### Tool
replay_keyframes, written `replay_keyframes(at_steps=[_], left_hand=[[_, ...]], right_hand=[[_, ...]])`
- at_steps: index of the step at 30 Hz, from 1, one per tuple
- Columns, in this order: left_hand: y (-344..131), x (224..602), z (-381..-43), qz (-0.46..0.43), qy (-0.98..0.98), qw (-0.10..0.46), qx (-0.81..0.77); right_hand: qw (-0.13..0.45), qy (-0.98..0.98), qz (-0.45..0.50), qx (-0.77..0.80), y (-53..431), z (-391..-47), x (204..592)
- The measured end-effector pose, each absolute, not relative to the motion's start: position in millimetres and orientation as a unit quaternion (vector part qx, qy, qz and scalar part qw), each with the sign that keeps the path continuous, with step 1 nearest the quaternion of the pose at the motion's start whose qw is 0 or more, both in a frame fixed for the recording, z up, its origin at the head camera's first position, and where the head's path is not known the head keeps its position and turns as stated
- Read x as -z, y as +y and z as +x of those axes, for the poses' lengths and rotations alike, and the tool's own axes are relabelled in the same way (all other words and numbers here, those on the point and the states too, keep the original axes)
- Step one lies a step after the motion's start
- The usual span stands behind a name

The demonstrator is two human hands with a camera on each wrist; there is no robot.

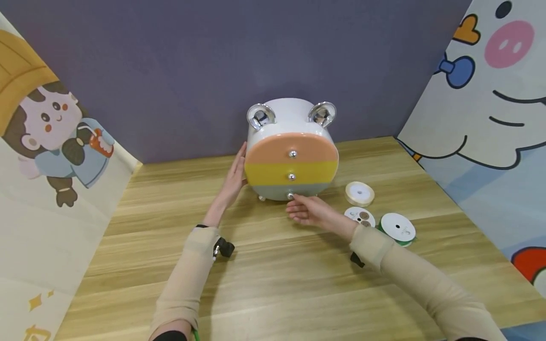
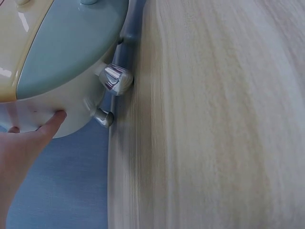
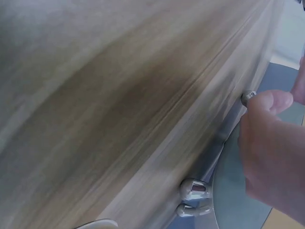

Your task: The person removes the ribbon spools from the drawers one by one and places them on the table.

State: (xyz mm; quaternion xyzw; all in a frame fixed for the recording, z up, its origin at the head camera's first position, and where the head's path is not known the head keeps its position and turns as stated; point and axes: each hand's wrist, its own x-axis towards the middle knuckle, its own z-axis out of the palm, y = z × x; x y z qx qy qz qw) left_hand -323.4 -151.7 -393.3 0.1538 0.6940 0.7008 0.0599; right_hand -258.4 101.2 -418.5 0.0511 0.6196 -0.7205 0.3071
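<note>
A rounded white drawer cabinet (image 1: 292, 111) with silver ears has an orange, a yellow and a grey-blue drawer front, each with a silver knob. All three drawers look closed. My left hand (image 1: 233, 181) rests on the cabinet's left side with fingers extended; in the left wrist view a fingertip touches the white shell (image 2: 78, 112). At the grey-blue bottom drawer (image 1: 273, 191), my right hand (image 1: 313, 211) has its thumb tip beside the lowest knob (image 1: 290, 195), the other fingers slightly bent below. In the right wrist view the hand (image 3: 274, 148) hides that knob.
Right of the cabinet lie a cream ribbon roll (image 1: 359, 193), a white spool with brown dots (image 1: 360, 216) and a white spool with green ribbon (image 1: 397, 227). A dark purple panel (image 1: 192, 94) stands behind the wooden table (image 1: 264, 284). Printed cartoon walls flank it.
</note>
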Motion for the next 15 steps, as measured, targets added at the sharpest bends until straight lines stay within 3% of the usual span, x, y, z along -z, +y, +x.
replay_keyframes(at_steps=[15], left_hand=[[-152.9,393.8,-323.7,0.157,0.697,0.064,-0.697]], right_hand=[[0.308,0.602,0.068,0.734,93.8,-270.2,422.5]])
